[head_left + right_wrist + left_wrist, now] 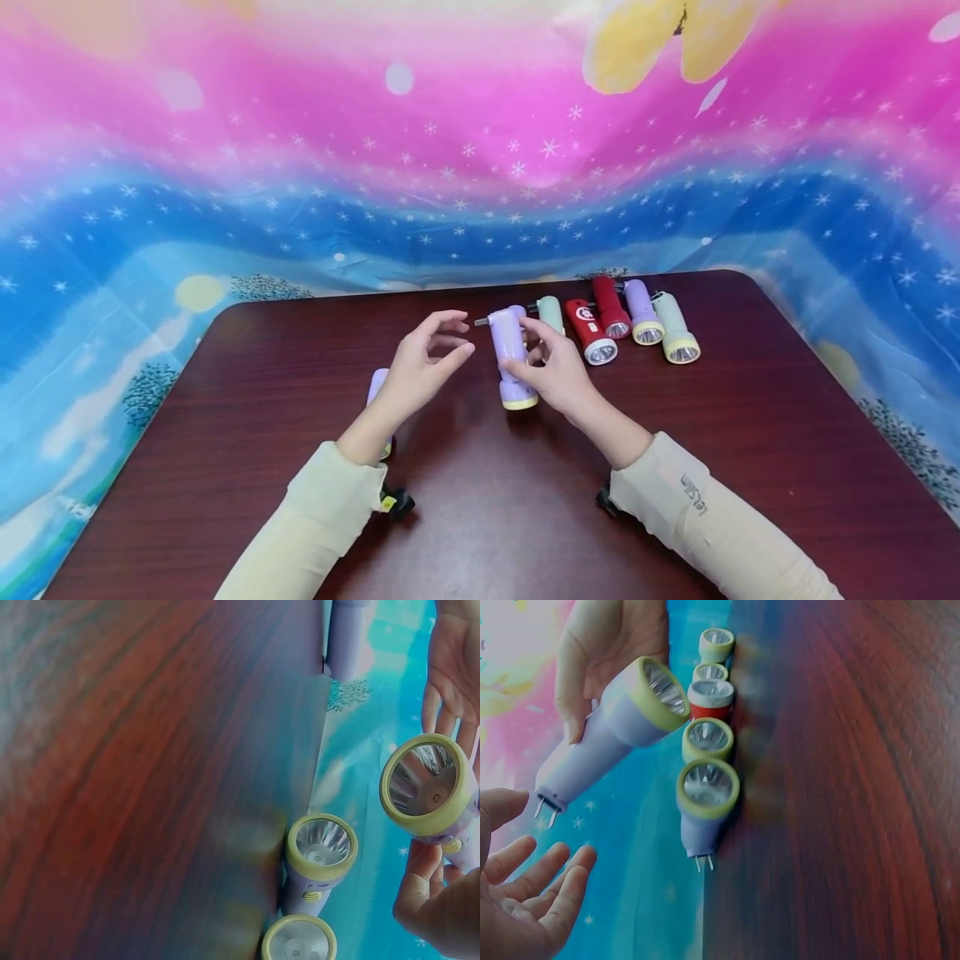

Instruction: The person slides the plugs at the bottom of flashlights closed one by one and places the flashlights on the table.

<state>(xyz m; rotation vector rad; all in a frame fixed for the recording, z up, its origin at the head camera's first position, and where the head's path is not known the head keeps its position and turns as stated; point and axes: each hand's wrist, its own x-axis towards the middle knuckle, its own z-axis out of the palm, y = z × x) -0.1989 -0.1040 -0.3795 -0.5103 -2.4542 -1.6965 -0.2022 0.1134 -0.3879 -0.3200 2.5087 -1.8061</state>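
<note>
My right hand (558,375) grips a purple flashlight (508,350) with a yellow rim, thumb on one side and fingers on the other. The flashlight is held lens end down, and two metal plug prongs stick out near its top, towards my left hand (427,367). That left hand is beside it with fingers loosely bent and nothing in them, a small gap from the prongs. In the left wrist view the held flashlight (604,739) is tilted, prongs low. The right wrist view looks into its shiny reflector (424,780).
Behind the held flashlight, a mint flashlight (551,312), a red one with a white rim (589,329), a dark red one (611,307), a purple one (642,310) and another mint one (677,325) form a row. Another purple flashlight (377,385) is partly hidden behind my left wrist.
</note>
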